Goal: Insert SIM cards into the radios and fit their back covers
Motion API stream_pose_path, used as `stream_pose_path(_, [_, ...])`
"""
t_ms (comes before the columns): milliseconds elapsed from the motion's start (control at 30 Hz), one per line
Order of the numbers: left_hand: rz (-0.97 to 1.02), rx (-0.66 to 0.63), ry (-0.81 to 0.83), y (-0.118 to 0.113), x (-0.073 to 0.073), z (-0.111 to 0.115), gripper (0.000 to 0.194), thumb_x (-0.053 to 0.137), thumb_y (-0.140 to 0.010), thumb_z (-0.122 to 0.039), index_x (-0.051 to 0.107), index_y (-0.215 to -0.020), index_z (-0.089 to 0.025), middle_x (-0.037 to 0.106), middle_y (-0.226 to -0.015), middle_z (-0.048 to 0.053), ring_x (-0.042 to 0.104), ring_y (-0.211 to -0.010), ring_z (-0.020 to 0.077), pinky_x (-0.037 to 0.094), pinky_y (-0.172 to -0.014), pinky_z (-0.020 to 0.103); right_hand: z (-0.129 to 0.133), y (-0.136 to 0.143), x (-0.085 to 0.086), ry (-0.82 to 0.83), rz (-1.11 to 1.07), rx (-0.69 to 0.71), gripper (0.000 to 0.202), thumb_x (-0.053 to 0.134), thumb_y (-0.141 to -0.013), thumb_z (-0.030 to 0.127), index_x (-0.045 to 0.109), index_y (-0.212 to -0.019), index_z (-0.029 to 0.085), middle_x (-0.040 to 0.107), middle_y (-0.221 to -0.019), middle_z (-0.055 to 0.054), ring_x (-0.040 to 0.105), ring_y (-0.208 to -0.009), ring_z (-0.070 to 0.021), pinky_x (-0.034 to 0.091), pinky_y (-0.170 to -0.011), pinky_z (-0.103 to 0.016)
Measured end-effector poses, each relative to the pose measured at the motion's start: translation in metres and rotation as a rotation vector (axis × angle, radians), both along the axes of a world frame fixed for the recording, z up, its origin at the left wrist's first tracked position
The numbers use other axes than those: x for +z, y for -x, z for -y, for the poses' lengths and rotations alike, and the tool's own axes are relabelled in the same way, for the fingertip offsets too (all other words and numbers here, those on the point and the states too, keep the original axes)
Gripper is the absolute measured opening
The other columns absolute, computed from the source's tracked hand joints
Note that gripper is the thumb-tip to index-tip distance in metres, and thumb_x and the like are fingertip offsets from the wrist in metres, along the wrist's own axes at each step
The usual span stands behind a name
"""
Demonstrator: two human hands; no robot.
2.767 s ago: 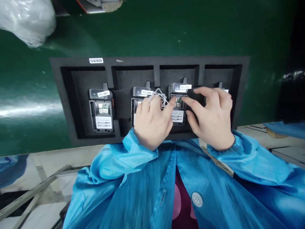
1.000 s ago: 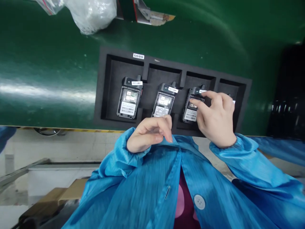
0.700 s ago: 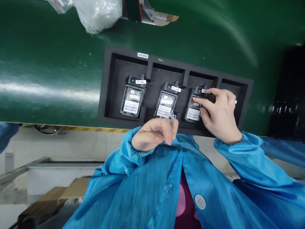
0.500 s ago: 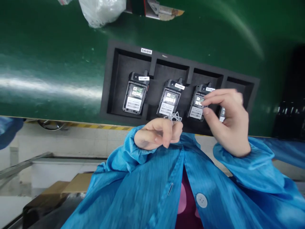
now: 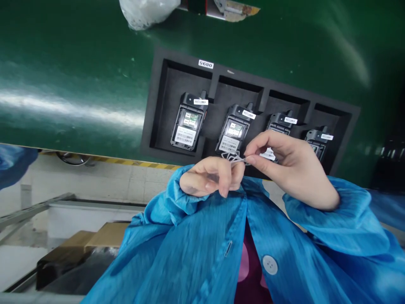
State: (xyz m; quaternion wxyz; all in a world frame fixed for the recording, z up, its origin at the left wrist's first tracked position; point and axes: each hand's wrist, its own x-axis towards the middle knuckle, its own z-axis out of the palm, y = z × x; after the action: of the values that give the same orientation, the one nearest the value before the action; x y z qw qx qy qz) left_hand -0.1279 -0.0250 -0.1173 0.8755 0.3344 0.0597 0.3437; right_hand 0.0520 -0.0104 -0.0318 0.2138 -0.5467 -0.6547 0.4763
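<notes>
Leans over a green table (image 5: 88, 63) and a black foam tray (image 5: 152, 105), with one black handheld device (image 5: 189, 120) in each of four compartments. Extends the right hand (image 5: 249, 156) inward, pinching thin white square frames (image 5: 231, 155) between thumb and index finger above the tray's near edge. Curls the left hand (image 5: 211, 175) beside it, apparently gripping them too, though partly hidden by overlapping fingers.
</notes>
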Motion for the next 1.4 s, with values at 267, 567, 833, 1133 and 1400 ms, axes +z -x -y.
stream_pose_path(267, [0.127, -0.033, -0.048, 0.000, -0.002, -0.007, 0.035, 0.065, -0.068, -0.045, 0.054, -0.045, -0.021, 0.041, -0.051, 0.003, 0.043, -0.050, 0.0105, 0.036, -0.044, 0.031, -0.008, 0.003, -0.005, 0.211, -0.056, 0.094, 0.018, 0.060, -0.089, 0.033, 0.065, -0.100, 0.020, 0.065, -0.090, -0.001, 0.059, -0.083, -0.0120, 0.049, -0.070, -0.024])
stream_pose_path(567, [0.152, 0.131, -0.144, 0.003, 0.001, -0.005, 0.023, 0.054, -0.082, -0.034, 0.052, -0.064, -0.019, 0.039, -0.061, 0.001, 0.040, -0.056, 0.0109, 0.035, -0.049, 0.029, -0.005, 0.001, -0.002, 0.204, -0.111, 0.007, 0.013, 0.065, -0.085, 0.030, 0.063, -0.092, 0.019, 0.066, -0.089, -0.001, 0.059, -0.079, -0.0115, 0.049, -0.070, -0.025])
stream_pose_path(833, [-0.023, 0.256, 0.049, 0.004, 0.007, 0.005, 0.021, 0.057, -0.078, -0.034, 0.060, -0.092, -0.019, 0.055, -0.081, 0.004, 0.049, -0.067, 0.0129, 0.037, -0.062, 0.031, -0.001, -0.003, 0.003, -0.026, -0.094, -0.059, 0.005, 0.067, -0.085, 0.025, 0.065, -0.082, 0.020, 0.063, -0.084, 0.000, 0.058, -0.080, -0.0128, 0.047, -0.074, -0.029])
stream_pose_path(1133, [-0.159, 0.334, 0.252, -0.001, 0.010, 0.006, 0.032, 0.055, -0.085, -0.039, 0.060, -0.111, -0.022, 0.067, -0.108, 0.007, 0.061, -0.068, 0.0123, 0.051, -0.066, 0.029, 0.008, -0.004, 0.003, -0.040, -0.254, -0.122, 0.005, 0.068, -0.083, 0.021, 0.065, -0.087, 0.023, 0.064, -0.089, -0.001, 0.060, -0.082, -0.0152, 0.049, -0.071, -0.030])
stream_pose_path(1400, [-0.527, 0.656, -0.122, 0.013, 0.022, -0.001, 0.028, 0.050, -0.090, -0.039, 0.064, -0.106, -0.021, 0.058, -0.084, 0.003, 0.053, -0.065, 0.0120, 0.044, -0.060, 0.028, 0.005, -0.007, 0.002, -0.123, -0.060, -0.206, 0.007, 0.066, -0.084, 0.018, 0.065, -0.091, 0.021, 0.063, -0.088, 0.000, 0.059, -0.077, -0.0106, 0.048, -0.069, -0.024])
